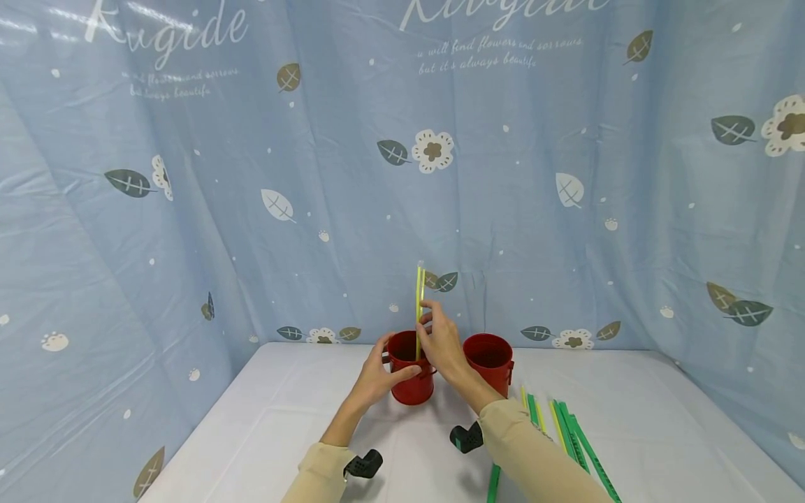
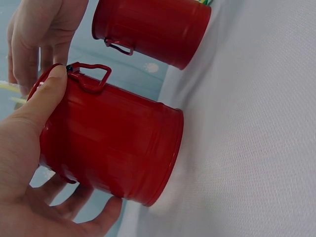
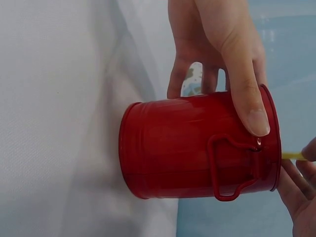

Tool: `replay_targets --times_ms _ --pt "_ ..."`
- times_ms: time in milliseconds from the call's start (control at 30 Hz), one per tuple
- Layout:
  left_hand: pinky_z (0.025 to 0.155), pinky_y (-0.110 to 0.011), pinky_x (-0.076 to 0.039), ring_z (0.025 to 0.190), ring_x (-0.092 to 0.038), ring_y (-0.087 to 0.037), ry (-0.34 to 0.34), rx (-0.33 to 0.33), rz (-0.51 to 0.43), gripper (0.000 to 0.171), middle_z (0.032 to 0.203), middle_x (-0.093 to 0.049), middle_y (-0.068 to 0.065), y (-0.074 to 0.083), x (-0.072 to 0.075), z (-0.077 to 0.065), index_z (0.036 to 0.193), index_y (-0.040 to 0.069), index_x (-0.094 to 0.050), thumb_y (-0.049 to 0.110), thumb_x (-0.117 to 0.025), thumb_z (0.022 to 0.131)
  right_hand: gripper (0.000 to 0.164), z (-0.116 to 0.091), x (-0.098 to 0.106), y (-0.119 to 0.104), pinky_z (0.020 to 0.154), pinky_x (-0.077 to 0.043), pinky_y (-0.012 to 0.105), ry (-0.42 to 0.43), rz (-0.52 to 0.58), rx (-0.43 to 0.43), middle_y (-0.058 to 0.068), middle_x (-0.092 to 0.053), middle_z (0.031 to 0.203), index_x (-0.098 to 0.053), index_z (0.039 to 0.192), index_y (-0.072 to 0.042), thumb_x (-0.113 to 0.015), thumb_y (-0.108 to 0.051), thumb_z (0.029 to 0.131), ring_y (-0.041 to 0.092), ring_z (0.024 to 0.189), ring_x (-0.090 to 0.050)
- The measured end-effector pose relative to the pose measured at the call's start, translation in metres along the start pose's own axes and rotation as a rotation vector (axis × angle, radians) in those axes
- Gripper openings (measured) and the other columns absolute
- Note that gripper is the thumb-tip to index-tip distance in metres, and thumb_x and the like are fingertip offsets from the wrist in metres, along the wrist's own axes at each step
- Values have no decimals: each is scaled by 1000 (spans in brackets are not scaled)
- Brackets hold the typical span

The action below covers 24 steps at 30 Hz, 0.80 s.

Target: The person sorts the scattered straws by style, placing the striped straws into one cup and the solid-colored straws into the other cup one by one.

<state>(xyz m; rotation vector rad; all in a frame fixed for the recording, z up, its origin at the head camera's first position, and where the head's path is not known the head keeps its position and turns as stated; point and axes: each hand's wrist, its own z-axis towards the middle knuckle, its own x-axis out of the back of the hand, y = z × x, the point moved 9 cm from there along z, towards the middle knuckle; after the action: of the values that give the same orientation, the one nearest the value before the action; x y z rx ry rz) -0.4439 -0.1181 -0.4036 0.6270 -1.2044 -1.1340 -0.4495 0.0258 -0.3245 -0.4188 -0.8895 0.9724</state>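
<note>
My left hand [image 1: 375, 379] grips a small red metal bucket [image 1: 412, 390], its thumb over the near side by the rim and fingers round the far side. In the left wrist view the bucket [image 2: 113, 138] shows a wire side handle [image 2: 94, 79]. Thin yellow sticks [image 1: 419, 293] stand nearly upright, their lower ends inside this bucket. My right hand [image 1: 442, 340] pinches them between thumb and fingers just above the rim. From the right wrist, a short bit of yellow stick [image 3: 292, 155] shows between rim and fingers.
A second red bucket [image 1: 489, 363] stands close to the right, behind my right forearm. Several green strips [image 1: 594, 454] and yellow sticks [image 1: 557, 423] lie on the white table [image 1: 283, 405] at the right, partly under my sleeve. A blue patterned curtain [image 1: 352, 175] hangs behind.
</note>
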Motion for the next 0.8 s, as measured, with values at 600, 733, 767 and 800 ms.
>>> replay_targets --times_ms 600,733,767,800 --pt "95 -57 -51 123 -50 -42 3 7 2 86 143 -48 -18 8 0 -2 151 3 -29 23 -78 83 41 2 1 -1 66 -59 31 0 -14 -3 10 -68 101 -52 134 -9 -62 -10 95 21 84 -71" --pt "96 -56 -50 125 -51 -39 8 6 2 87 144 -48 -14 2 0 -1 151 8 -30 26 -79 82 39 2 2 -2 67 -58 31 15 -28 5 8 -69 100 -55 133 -9 -62 -10 95 20 84 -71" --pt "97 -55 -50 125 -51 -38 8 4 1 87 144 -48 -13 0 0 0 152 10 -30 27 -79 82 38 2 3 -2 67 -58 30 17 -29 3 7 -69 100 -55 132 -9 -62 -10 95 19 84 -71" --pt "97 -55 -50 126 -51 -37 9 4 -3 88 144 -47 -12 -2 0 0 152 11 -30 28 -80 81 38 2 3 -2 65 -57 28 17 -27 3 7 -69 100 -56 132 -10 -62 -10 95 19 83 -71"
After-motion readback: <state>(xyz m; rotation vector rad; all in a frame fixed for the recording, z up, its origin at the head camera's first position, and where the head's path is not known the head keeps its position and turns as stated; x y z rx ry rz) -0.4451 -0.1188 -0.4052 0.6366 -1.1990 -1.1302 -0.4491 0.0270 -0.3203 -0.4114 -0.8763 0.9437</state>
